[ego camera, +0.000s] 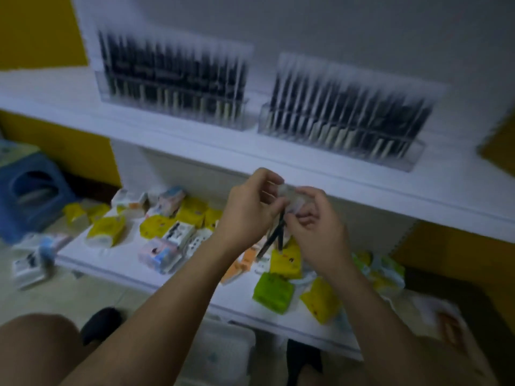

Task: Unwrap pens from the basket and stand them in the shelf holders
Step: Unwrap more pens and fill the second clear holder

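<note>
My left hand (252,207) and my right hand (315,221) meet in front of the upper shelf's edge. Between them hang a few dark pens (274,238), tips pointing down. My left hand grips the pens, and my right hand pinches the clear crumpled wrapper (289,194) at their top. Two clear holders stand on the upper shelf, the left holder (172,82) and the right holder (345,115), both full of dark pens. A pale basket (223,355) sits on the floor below my arms. The frame is blurred.
The lower shelf (195,277) carries several small yellow, green, white and pink packets. A blue plastic stool (30,193) stands at the left, with more packets on the floor near it. My knee (36,352) fills the bottom left.
</note>
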The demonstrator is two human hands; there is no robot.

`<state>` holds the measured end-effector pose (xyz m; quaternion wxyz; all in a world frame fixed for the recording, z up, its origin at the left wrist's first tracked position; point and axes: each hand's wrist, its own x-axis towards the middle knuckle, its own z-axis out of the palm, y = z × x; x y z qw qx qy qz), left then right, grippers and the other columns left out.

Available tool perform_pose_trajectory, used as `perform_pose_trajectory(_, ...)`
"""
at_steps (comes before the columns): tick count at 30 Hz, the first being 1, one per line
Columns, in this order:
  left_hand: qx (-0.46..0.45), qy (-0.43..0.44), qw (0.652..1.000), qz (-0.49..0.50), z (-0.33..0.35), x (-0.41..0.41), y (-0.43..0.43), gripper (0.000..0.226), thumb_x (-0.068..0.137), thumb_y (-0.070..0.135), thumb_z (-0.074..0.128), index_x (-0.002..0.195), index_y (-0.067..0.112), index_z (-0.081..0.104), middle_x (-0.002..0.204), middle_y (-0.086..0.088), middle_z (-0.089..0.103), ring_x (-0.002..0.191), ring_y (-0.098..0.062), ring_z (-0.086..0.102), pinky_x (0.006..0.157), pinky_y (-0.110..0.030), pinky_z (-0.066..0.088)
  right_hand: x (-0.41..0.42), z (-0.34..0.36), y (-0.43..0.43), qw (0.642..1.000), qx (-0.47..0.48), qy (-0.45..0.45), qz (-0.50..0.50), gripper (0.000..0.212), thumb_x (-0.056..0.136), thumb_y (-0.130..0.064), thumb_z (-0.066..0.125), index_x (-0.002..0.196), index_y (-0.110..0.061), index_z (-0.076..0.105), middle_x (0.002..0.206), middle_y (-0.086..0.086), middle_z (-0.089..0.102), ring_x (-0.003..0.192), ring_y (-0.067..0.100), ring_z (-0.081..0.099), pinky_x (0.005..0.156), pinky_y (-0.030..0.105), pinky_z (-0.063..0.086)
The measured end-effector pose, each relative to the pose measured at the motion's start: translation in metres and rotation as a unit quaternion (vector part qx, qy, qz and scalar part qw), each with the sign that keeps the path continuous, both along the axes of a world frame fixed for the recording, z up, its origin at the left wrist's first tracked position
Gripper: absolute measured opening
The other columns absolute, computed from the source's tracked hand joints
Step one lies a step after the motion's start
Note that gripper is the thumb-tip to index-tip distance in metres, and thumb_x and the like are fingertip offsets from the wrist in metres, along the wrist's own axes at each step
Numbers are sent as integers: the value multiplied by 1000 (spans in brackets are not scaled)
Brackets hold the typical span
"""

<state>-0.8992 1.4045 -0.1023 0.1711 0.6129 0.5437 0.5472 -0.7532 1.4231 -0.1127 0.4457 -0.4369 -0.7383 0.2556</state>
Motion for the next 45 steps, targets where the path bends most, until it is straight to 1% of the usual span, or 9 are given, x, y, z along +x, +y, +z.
perform_pose_trajectory(7, 63, 8, 996, -56, 71, 47, 13, 25, 85, 22, 71, 108, 29, 65, 85, 7, 70, 77, -2, 66, 69, -22, 54, 50, 79, -4, 992, 89, 72, -44, 33, 89, -20, 68, 113, -39, 57, 75, -8, 64, 70, 7, 66, 67, 38, 58)
perform_pose_trajectory(15, 134, 69, 986, -72, 134, 99, 44, 22, 85, 23, 70, 102, 32, 59, 82, 11, 64, 74, 1, 61, 67, -13, 52, 120, 149, 27, 969, 193, 78, -134, 29, 85, -17, 71, 111, -26, 61, 76, -16, 60, 72, -2, 63, 61, 4, 47)
perform_pose_trajectory(24, 194, 108, 973, -68, 201, 156, 96, 18, 88, 24, 66, 98, 29, 52, 89, 6, 65, 78, -2, 63, 65, -14, 54, 158, 193, 90, 952, 231, 53, -196, 31, 88, -20, 69, 118, -22, 58, 71, -19, 56, 63, -5, 58, 56, 2, 44)
perform_pose_trajectory(30, 189, 174, 965, -49, 195, 165, 130, 16, 90, 27, 63, 104, 22, 57, 90, 1, 67, 79, -12, 65, 70, -33, 59, 154, 193, 120, 959, 223, 28, -172, 31, 91, -15, 64, 120, -20, 57, 72, -18, 54, 66, -1, 58, 64, 13, 50)
perform_pose_trajectory(33, 185, 191, 963, -44, 191, 166, 136, 20, 89, 29, 64, 106, 21, 57, 91, -1, 69, 81, -14, 65, 70, -31, 58, 154, 185, 128, 961, 213, 37, -169, 32, 91, -14, 63, 122, -20, 56, 74, -15, 55, 70, 3, 60, 69, 22, 55)
perform_pose_trajectory(37, 181, 191, 964, -44, 194, 165, 139, 23, 86, 31, 67, 105, 21, 57, 91, 1, 69, 80, -10, 64, 68, -18, 52, 157, 182, 131, 959, 216, 56, -173, 31, 90, -14, 65, 120, -19, 57, 71, -17, 55, 63, -1, 57, 61, 11, 47)
perform_pose_trajectory(40, 185, 215, 958, -33, 188, 164, 142, 26, 84, 36, 68, 104, 23, 58, 91, 2, 70, 77, -12, 64, 67, -25, 54, 160, 178, 130, 964, 204, 40, -167, 31, 90, -15, 65, 120, -21, 57, 72, -16, 56, 65, 0, 59, 59, 8, 45)
perform_pose_trajectory(42, 177, 255, 951, -10, 182, 163, 146, 29, 83, 41, 68, 105, 23, 59, 94, 3, 70, 76, -14, 63, 73, -33, 55, 160, 173, 131, 972, 173, 0, -159, 33, 90, -20, 66, 121, -24, 57, 78, -12, 59, 71, 3, 61, 61, 10, 47)
perform_pose_trajectory(45, 145, 299, 943, 24, 174, 161, 155, 33, 84, 40, 68, 112, 26, 57, 109, 4, 65, 99, -18, 58, 93, -43, 46, 162, 167, 132, 980, 120, -85, -136, 37, 89, -29, 67, 124, -32, 55, 97, -4, 62, 84, 13, 62, 75, 28, 55)
